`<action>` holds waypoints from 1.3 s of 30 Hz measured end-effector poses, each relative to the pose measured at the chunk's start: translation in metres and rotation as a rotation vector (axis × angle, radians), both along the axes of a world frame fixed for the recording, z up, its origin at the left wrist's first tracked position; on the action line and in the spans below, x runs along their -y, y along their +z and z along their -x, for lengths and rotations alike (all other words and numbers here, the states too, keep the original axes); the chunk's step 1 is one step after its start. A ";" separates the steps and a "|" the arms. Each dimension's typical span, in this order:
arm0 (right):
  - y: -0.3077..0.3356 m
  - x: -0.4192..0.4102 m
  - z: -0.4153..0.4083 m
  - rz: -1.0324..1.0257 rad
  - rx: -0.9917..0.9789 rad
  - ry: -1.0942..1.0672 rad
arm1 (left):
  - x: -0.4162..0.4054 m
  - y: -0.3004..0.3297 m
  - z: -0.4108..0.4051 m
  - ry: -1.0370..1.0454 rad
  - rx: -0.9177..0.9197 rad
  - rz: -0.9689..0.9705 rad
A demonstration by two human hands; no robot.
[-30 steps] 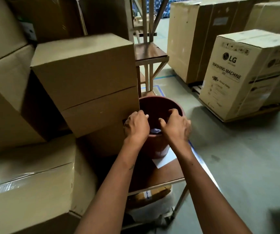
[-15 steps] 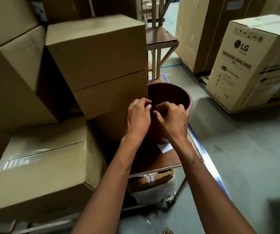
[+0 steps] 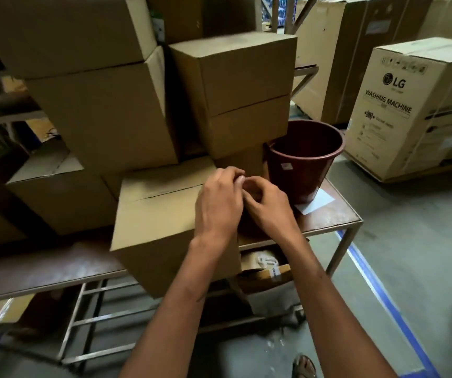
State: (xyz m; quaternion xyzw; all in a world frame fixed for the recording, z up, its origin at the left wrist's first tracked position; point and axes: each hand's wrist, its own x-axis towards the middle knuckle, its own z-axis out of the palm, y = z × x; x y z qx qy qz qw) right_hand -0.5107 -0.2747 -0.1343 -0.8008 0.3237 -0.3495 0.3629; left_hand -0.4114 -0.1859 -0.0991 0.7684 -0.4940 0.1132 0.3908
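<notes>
Two hands meet over the right end of a wood-topped bench (image 3: pixel 328 218) in a warehouse. The left hand (image 3: pixel 219 203) and the right hand (image 3: pixel 267 210) are drawn close together, the fingers of both curled inward and their tips touching one another. Whether anything is pinched between them cannot be told, since the fingers themselves cover the spot.

The hands sit over the right top edge of a plain cardboard box (image 3: pixel 159 216), which stands at the bench's front edge; whether they rest on it cannot be told either. Just beyond the right hand, near the bench's right edge, a dark red bucket (image 3: pixel 303 173) stands upright with its mouth open to the camera and a small pale sticker (image 3: pixel 285 166) on its wall. A white sheet of paper (image 3: pixel 317 201) lies flat at the bucket's foot, toward the right edge, one corner tucked beneath the bucket.

Stacked brown cartons (image 3: pixel 235 85) crowd the bench behind the box and along its back edge, the nearest of them just beside the bucket. On the concrete floor beyond the right edge, well apart from the bench, stands a tall carton (image 3: pixel 410 113) printed "LG WASHING MACHINE". A blue line (image 3: pixel 382 298) runs along the floor past the bench's front right leg. On the lower shelf under the bench lies an open carton (image 3: pixel 265 268) bearing a white label. A sandalled foot (image 3: pixel 303 366) shows at the bottom edge of the view.
</notes>
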 end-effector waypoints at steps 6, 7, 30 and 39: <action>-0.015 -0.072 -0.022 -0.034 -0.107 -0.021 | -0.098 -0.026 -0.066 0.251 0.003 -0.106; -0.016 -0.078 -0.023 -0.046 -0.095 -0.034 | -0.112 -0.032 -0.077 0.328 -0.034 -0.119; -0.029 -0.123 -0.003 -0.244 -0.006 0.015 | -0.224 -0.074 -0.074 0.522 -0.664 0.131; -0.039 -0.145 0.000 -0.324 0.023 0.011 | -0.262 -0.081 -0.053 0.457 -0.751 0.110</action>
